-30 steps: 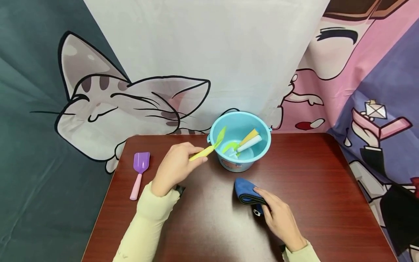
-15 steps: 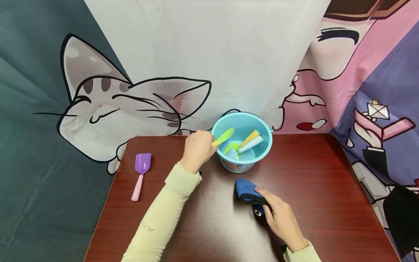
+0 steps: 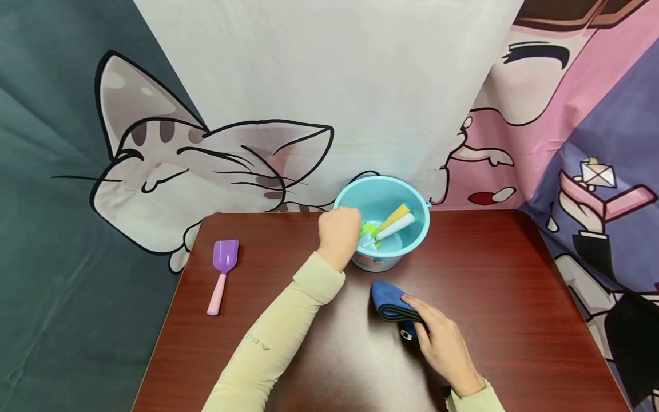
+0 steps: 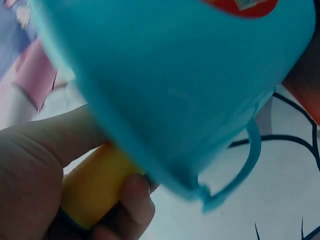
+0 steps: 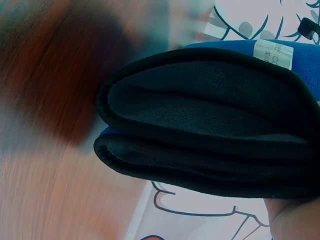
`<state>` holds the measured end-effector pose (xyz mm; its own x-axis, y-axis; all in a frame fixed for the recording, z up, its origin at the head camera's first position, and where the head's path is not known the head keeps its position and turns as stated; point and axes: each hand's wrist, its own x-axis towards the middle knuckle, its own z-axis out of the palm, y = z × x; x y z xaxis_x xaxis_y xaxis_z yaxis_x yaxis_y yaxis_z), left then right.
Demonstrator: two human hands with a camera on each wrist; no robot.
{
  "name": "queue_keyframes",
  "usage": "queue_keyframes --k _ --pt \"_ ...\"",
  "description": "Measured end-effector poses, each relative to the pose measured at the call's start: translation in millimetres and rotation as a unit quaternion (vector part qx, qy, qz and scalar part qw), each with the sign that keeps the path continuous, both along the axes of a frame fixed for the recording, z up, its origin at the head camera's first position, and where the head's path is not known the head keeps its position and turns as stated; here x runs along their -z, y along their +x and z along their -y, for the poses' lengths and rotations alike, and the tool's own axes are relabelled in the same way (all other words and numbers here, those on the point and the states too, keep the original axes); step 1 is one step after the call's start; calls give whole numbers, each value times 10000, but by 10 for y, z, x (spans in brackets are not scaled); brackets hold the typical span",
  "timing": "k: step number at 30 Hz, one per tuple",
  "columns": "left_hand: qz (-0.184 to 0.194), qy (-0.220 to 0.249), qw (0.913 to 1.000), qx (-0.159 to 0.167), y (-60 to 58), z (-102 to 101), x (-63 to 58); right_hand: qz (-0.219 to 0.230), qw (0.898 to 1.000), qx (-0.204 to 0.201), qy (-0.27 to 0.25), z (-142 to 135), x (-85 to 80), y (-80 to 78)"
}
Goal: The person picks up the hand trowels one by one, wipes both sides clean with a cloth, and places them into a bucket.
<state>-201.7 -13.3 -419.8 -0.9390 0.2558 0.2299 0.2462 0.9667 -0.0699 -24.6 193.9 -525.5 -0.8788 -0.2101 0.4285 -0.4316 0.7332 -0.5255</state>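
My left hand (image 3: 340,236) is at the left rim of the light blue bucket (image 3: 377,264). It grips the yellow handle (image 4: 97,186) of a small toy trowel, as the left wrist view shows; the trowel's green blade is hidden behind the hand and the bucket wall. Inside the bucket lie a yellow-handled green toy tool (image 3: 394,215) and a pale-handled toy tool (image 3: 396,225). Lower down, my right hand (image 3: 443,343) holds a folded blue fabric piece with black edging (image 3: 389,298). Up close in the right wrist view, the folded fabric (image 5: 210,107) shows dark layers and a white label.
A purple toy shovel (image 3: 225,256) with a pink handle lies on the left of the brown table (image 3: 515,297). Behind the table hangs a printed cloth (image 3: 329,74) with cartoon figures, close to the bucket's back.
My left hand has moved right and slightly up to the bucket with the toy trowel, whose green blade showed earlier and is now hidden. My right hand stays put on the fabric.
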Motion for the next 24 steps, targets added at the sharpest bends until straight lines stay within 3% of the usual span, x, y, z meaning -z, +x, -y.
queue_keyframes --k 5,12,15,21,24 --pt "-103 -284 9994 189 12 -116 115 -67 10000 -16 -22 2 6 0" --pt "769 -286 9963 274 32 -99 70 279 9996 -12 51 -2 17 19" --pt "900 -41 9951 407 80 -60 43 250 9997 -6 36 -1 14 19" --pt "431 641 9947 685 264 54 -15 262 9996 1 47 3 13 12" --pt "189 1022 9925 646 356 171 -60 357 9993 43 50 2 5 13"
